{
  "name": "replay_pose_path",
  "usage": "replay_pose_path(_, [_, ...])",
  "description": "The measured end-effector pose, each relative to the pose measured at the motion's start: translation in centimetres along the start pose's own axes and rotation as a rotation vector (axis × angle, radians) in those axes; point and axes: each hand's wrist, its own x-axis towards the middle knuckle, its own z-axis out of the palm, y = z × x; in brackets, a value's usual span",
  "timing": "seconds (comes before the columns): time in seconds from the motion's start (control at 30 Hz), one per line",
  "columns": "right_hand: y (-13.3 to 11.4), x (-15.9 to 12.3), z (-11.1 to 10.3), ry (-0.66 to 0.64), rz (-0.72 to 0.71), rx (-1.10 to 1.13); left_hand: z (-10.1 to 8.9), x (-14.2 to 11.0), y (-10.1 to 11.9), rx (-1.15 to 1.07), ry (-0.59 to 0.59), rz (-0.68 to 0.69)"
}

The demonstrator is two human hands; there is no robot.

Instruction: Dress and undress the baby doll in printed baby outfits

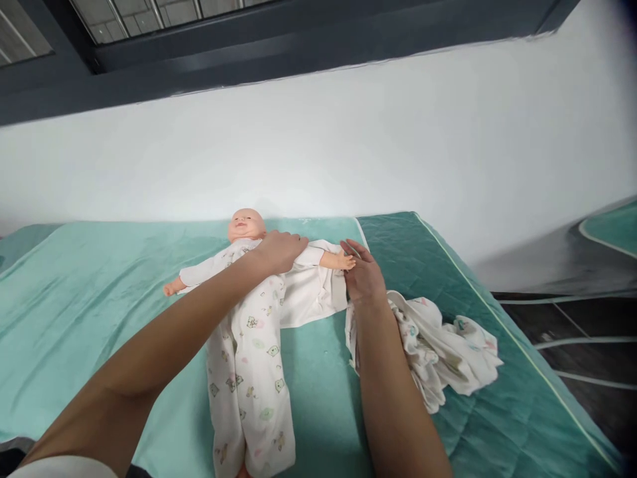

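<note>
A baby doll (247, 224) lies on its back, head toward the wall, arms spread. It wears white patterned trousers (261, 372) and a white top (313, 299), whose front panel lies spread out on the bed at the right. My left hand (284, 251) is over the doll's right-side shoulder, fingers curled down on the top near the sleeve; its fingertips are hidden. Out of that sleeve comes the doll's forearm (331, 260). My right hand (365, 272) is at the doll's small hand, fingers loosely apart behind it; whether they touch is unclear.
A crumpled white printed cloth (448, 352) lies beside my right forearm. Light green sheeting (124, 265) and a darker quilted pad (522, 425) cover the bed. Behind it rises a white wall (323, 146) under a dark window frame (249, 50). Beyond the right edge is dark floor (587, 372).
</note>
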Motion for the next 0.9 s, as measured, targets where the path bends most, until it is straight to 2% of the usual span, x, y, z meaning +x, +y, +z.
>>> replay_pose_path(0.1, [-0.2, 0.1, -0.3, 0.019, -0.021, -0.036, 0.3, 0.6, 0.2, -0.026, -0.013, 0.006])
replay_pose_path(0.17, [-0.4, -0.2, 0.0, 0.086, -0.078, -0.044, 0.4, 1.2, 0.2, -0.044, -0.027, 0.003])
replay_pose_path(0.27, [-0.9, -1.3, 1.1, 0.231, -0.251, -0.089, 0.8, 2.3, 0.3, -0.065, -0.038, -0.023])
replay_pose_path(0.33, [-1.1, -2.3, 2.1, 0.275, -0.404, -0.257, 1.1, 2.9, 0.6, -0.076, -0.057, -0.043])
replay_pose_path(0.4, [-1.1, -3.3, 3.0, 0.260, -0.516, -0.489, 1.3, 3.2, 1.1, -0.091, -0.095, -0.041])
replay_pose_path(0.5, [-0.8, -4.2, 4.0, 0.128, -0.494, -0.663, 1.2, 2.2, 1.5, -0.127, -0.109, -0.042])
replay_pose_path(0.6, [0.0, -4.6, 4.8, -0.081, -0.388, -0.676, 1.2, -0.9, 1.2, -0.223, 0.057, -0.108])
replay_pose_path(0.7, [0.7, -5.1, 5.7, -0.228, -0.425, -0.796, 1.9, -5.2, 0.2, -0.419, 0.322, -0.256])
replay_pose_path(0.8, [1.4, -5.7, 6.9, -0.315, -0.496, -0.938, 3.7, -8.7, -1.2, -0.642, 0.532, -0.404])
replay_pose_path(0.9, [1.9, -6.4, 7.7, -0.424, -0.545, -0.998, 6.1, -10.4, -2.4, -0.896, 0.683, -0.485])
